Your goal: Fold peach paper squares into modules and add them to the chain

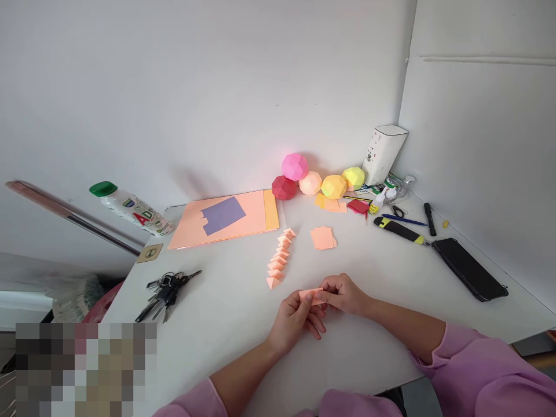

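Note:
Between my two hands, just above the white table, is a small piece of peach paper [310, 294], seemingly folded into a narrow strip. My left hand [294, 317] grips its left end, thumb on top and fingers beneath. At the right end my right hand [343, 294] pinches it with thumb and forefinger. Beyond the hands runs a row of folded peach paper pieces [278, 260], several of them pointed like little triangles. To the right of that row lies a small stack of peach paper squares [323, 237].
Paper balls [294, 167] rest at the wall beside peach sheets [182, 223]. Leftward are a white bottle [134, 211] and keys [168, 292]. A utility knife [398, 230], a glue bottle [377, 202], a black pouch [467, 269] and a white box [384, 153] occupy the right.

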Demonstrator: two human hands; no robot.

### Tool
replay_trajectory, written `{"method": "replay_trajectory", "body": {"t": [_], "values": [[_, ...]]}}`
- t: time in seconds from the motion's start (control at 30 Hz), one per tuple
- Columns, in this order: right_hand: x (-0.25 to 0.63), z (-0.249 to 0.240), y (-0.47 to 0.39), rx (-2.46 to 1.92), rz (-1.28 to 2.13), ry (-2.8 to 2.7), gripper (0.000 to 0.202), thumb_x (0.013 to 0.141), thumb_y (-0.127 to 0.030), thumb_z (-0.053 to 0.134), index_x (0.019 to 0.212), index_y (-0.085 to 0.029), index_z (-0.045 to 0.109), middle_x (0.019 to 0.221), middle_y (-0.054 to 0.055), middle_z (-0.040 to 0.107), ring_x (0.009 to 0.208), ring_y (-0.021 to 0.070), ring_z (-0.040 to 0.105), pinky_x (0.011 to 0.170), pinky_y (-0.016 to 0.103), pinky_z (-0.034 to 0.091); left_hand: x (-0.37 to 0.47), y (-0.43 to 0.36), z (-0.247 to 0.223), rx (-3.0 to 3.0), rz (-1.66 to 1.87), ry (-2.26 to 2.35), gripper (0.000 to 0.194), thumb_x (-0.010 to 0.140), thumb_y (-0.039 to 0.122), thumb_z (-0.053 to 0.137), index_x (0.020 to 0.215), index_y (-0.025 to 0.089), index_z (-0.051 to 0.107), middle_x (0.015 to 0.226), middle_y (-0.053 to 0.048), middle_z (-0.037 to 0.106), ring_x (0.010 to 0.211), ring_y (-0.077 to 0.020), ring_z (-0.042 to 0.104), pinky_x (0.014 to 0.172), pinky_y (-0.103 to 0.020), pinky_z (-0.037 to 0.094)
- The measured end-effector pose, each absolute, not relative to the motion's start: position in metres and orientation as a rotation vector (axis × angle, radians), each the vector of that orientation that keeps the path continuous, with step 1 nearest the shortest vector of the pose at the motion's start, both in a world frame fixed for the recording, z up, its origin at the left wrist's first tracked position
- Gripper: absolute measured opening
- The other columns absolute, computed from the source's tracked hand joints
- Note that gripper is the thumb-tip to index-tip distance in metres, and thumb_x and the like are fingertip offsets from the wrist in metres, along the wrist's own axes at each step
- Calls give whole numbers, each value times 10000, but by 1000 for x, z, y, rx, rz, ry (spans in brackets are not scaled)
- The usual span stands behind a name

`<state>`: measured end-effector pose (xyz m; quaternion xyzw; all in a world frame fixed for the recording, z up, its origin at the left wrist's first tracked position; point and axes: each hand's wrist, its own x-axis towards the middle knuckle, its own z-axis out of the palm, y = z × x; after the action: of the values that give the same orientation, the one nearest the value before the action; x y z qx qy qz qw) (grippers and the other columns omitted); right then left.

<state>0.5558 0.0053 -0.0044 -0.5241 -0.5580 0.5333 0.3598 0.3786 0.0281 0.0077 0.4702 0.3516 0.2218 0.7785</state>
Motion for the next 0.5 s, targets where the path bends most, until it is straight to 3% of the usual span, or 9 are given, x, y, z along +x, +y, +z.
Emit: {"method": "replay_trajectory", "body": {"t": [0.5], "values": [[555,-1,5,-1314,1349,-1484,301,799,-435,565,706,-149,571,610,11,623,444,88,478,417,207,368,379,27,10,1015,490,766,453,804,531,496,945,110,586,683,-37,596,479,-137,606,402,-245,497]]}}
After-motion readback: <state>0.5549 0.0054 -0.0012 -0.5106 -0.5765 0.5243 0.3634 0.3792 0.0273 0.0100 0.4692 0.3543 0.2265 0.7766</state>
